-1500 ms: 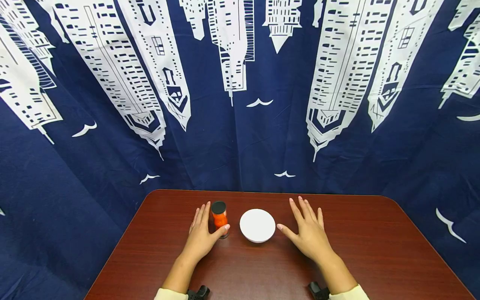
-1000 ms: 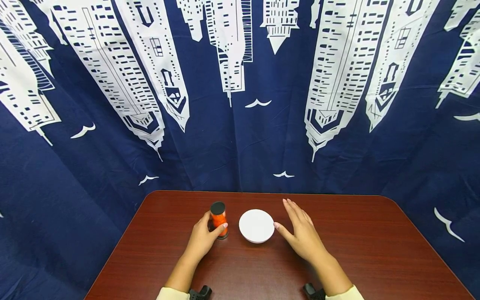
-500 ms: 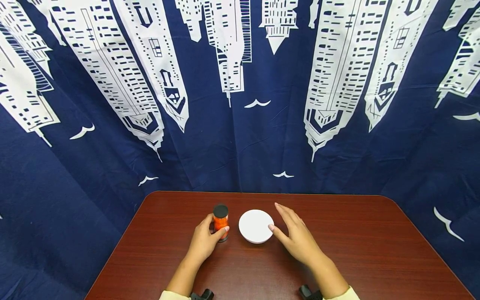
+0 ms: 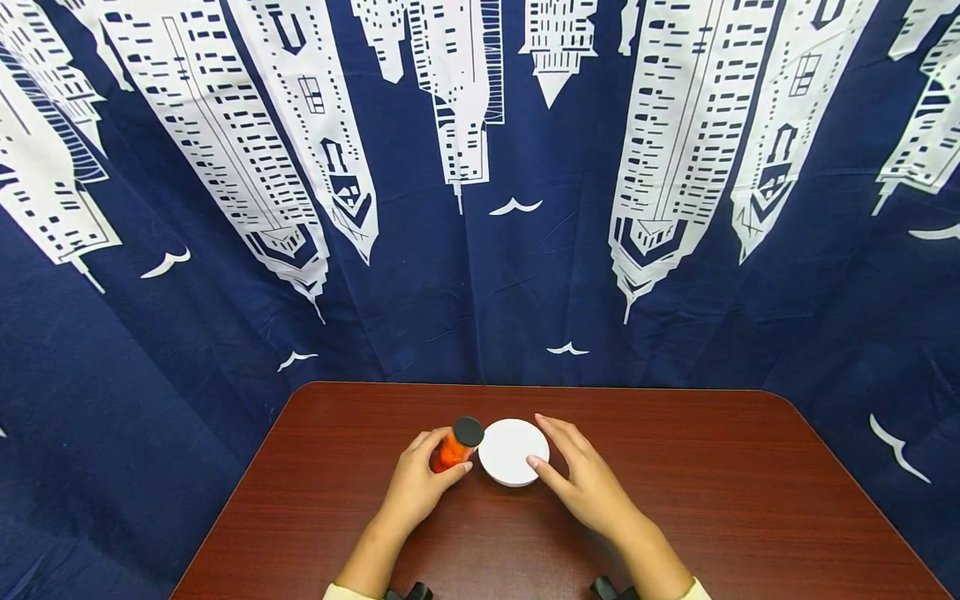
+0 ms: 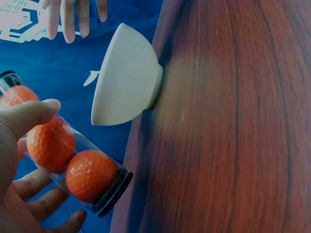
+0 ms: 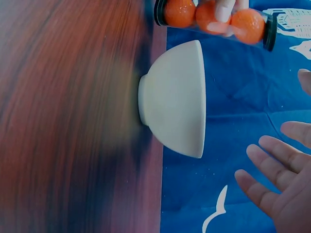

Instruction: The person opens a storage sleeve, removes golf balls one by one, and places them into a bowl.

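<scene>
1. Left hand (image 4: pixel 422 483), lower centre of the head view, curled round a clear tube (image 4: pixel 454 446) of orange balls; grip closed on the tube, thumb across its side.
2. Tube tilted, black cap (image 4: pixel 468 431) leaning toward the right of the frame, just beside the rim of the white bowl (image 4: pixel 513 451).
3. In the left wrist view, lower left: two orange balls (image 5: pixel 90 175) plainly seen inside the tube (image 5: pixel 73 162), a third partly seen at the left edge, black base at the lower end, thumb (image 5: pixel 26 116) over the top of the wall, fingers beneath.
4. Right hand (image 4: pixel 587 483) just right of the bowl, fingers straight and spread, grip wide and holding nothing; thumb tip at the bowl's rim, contact not certain.
5. In the right wrist view, bowl (image 6: pixel 177 99) at centre, standing on the tabletop (image 6: pixel 68 116); tube (image 6: pixel 214 17) across the top of the frame above it; right-hand fingers (image 6: pixel 272 170) at lower right, apart from the bowl.
6. Reddish-brown tabletop (image 4: pixel 750 500) in the lower half of the head view; dark blue curtain (image 4: pixel 480 275) with white skyscrapers and birds behind it.
</scene>
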The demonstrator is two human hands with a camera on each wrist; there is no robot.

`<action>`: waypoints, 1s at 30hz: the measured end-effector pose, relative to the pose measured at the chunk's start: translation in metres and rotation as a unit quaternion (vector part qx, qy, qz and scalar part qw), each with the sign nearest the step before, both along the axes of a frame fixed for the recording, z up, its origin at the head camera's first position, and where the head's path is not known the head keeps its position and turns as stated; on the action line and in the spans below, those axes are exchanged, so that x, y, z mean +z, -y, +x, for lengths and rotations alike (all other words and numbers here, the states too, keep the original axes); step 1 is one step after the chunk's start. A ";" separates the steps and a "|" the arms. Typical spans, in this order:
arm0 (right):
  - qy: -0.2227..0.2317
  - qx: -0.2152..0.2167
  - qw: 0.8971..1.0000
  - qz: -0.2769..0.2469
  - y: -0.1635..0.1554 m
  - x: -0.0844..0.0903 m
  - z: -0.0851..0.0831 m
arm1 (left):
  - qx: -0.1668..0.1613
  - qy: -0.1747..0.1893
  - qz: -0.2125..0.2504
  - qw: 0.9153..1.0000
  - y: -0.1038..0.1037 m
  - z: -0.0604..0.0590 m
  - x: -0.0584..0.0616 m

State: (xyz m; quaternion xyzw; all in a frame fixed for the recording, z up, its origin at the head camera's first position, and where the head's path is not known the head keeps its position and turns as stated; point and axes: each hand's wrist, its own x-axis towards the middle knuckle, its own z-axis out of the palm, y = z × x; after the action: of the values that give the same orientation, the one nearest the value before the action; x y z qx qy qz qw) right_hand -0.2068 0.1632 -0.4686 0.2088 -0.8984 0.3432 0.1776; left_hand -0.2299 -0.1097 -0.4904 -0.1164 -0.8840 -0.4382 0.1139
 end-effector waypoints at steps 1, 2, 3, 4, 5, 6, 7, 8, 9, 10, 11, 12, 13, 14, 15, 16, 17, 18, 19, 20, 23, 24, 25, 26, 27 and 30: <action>-0.004 0.002 1.000 0.001 0.001 0.000 0.000 | -0.001 -0.004 -0.006 1.000 -0.001 0.001 0.001; -0.007 0.004 1.000 0.000 0.002 0.000 0.000 | -0.002 -0.007 -0.008 1.000 -0.002 0.001 0.001; -0.008 0.006 1.000 0.000 0.003 0.000 0.000 | -0.004 -0.009 -0.008 1.000 -0.003 0.002 0.002; -0.009 0.010 1.000 -0.002 0.004 0.000 0.000 | -0.006 -0.011 -0.008 1.000 -0.004 0.002 0.002; -0.009 0.012 1.000 -0.002 0.005 0.001 0.001 | -0.010 -0.012 -0.007 1.000 -0.005 0.003 0.003; -0.007 0.015 1.000 -0.003 0.007 0.001 0.001 | -0.013 -0.015 -0.005 1.000 -0.006 0.004 0.003; -0.004 0.017 1.000 -0.004 0.008 0.002 0.001 | -0.017 -0.018 -0.007 1.000 -0.007 0.004 0.004; -0.004 0.019 1.000 -0.004 0.009 0.002 0.001 | -0.021 -0.019 -0.006 1.000 -0.008 0.005 0.005; -0.005 0.022 1.000 -0.003 0.009 0.002 0.002 | -0.025 -0.023 -0.004 0.999 -0.009 0.006 0.005; -0.006 0.024 1.000 -0.003 0.010 0.003 0.002 | -0.028 -0.025 -0.004 0.999 -0.010 0.006 0.006; -0.007 0.026 1.000 -0.003 0.011 0.003 0.002 | -0.031 -0.030 -0.006 0.999 -0.010 0.007 0.006; -0.007 0.029 1.000 -0.005 0.012 0.004 0.002 | -0.032 -0.032 -0.007 0.999 -0.011 0.008 0.006; -0.007 0.032 0.999 -0.007 0.013 0.005 0.002 | -0.033 -0.033 -0.009 0.999 -0.012 0.009 0.007; -0.007 0.036 0.999 -0.010 0.014 0.005 0.002 | -0.033 -0.032 -0.007 0.999 -0.013 0.010 0.007; -0.005 0.041 0.999 -0.014 0.015 0.006 0.002 | -0.033 -0.032 -0.009 0.999 -0.013 0.010 0.008; -0.004 0.047 0.999 -0.018 0.016 0.007 0.003 | -0.032 -0.032 -0.011 0.999 -0.014 0.011 0.008; -0.002 0.054 0.998 -0.024 0.018 0.008 0.003 | -0.033 -0.034 -0.013 0.999 -0.015 0.011 0.008; -0.001 0.062 0.998 -0.030 0.019 0.008 0.003 | -0.032 -0.034 -0.014 0.999 -0.015 0.012 0.008; -0.002 0.068 0.997 -0.035 0.020 0.009 0.004 | -0.032 -0.037 -0.016 0.999 -0.016 0.012 0.008; -0.004 0.076 0.996 -0.041 0.022 0.009 0.004 | -0.033 -0.039 -0.018 0.999 -0.016 0.012 0.008; -0.014 0.096 0.994 -0.054 0.026 0.009 0.006 | -0.037 -0.048 -0.024 0.998 -0.018 0.013 0.008; -0.020 0.101 0.993 -0.057 0.028 0.009 0.006 | -0.038 -0.049 -0.025 0.998 -0.018 0.013 0.008; -0.025 0.105 0.992 -0.059 0.029 0.009 0.006 | -0.040 -0.049 -0.025 0.998 -0.018 0.013 0.008; -0.029 0.108 0.992 -0.062 0.030 0.008 0.007 | -0.041 -0.050 -0.025 0.998 -0.019 0.013 0.008; -0.031 0.109 0.991 -0.066 0.031 0.008 0.007 | -0.043 -0.052 -0.028 0.997 -0.019 0.014 0.008; -0.028 0.102 0.991 -0.078 0.034 0.006 0.007 | -0.047 -0.055 -0.034 0.997 -0.021 0.015 0.008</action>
State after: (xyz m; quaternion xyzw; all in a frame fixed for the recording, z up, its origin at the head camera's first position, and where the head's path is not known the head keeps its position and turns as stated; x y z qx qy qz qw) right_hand -0.1994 0.1295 -0.4624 0.2948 -0.8374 0.4226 0.1824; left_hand -0.2154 -0.0892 -0.4829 -0.1860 -0.8844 -0.4055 0.1374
